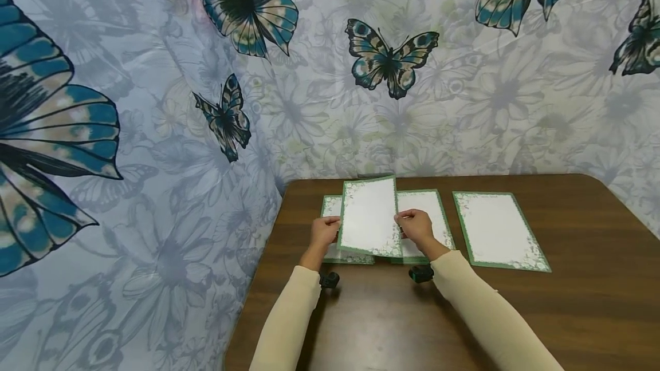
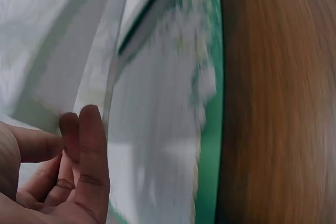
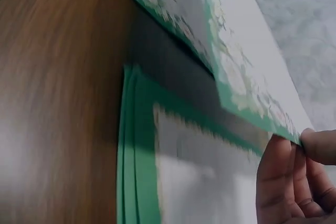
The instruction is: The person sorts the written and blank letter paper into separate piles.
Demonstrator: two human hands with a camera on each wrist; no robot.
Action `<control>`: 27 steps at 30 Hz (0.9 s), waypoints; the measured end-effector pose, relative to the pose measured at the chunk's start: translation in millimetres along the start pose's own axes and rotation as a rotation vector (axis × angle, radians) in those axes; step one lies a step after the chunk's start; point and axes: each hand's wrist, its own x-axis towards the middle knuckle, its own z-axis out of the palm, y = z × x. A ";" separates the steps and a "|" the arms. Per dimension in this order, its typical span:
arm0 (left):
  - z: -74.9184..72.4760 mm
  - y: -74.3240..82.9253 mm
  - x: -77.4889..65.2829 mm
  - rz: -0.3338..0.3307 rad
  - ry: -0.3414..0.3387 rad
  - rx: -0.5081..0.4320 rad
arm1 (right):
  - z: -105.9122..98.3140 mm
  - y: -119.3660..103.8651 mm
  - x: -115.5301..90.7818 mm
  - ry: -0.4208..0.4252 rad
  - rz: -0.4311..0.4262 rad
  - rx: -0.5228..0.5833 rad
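Note:
Both hands hold up one sheet of paper, white with a green floral border. My left hand pinches its left edge between thumb and fingers. On the opposite edge, my right hand pinches it the same way, seen close in the right wrist view with the thumb on top. Beneath the raised sheet lie a left pile of like sheets and a right pile, both partly covered by it. Several green edges show in the right pile in the right wrist view.
Farther right on the brown wooden table lies another green-bordered sheet. A wall covering with butterflies rises behind the table's back edge. Black wrist devices sit under the cream sleeves.

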 end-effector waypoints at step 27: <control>-45.4 -20.8 11.8 0.091 0.224 0.321 | 69.1 -1.8 10.0 0.004 -0.031 -0.281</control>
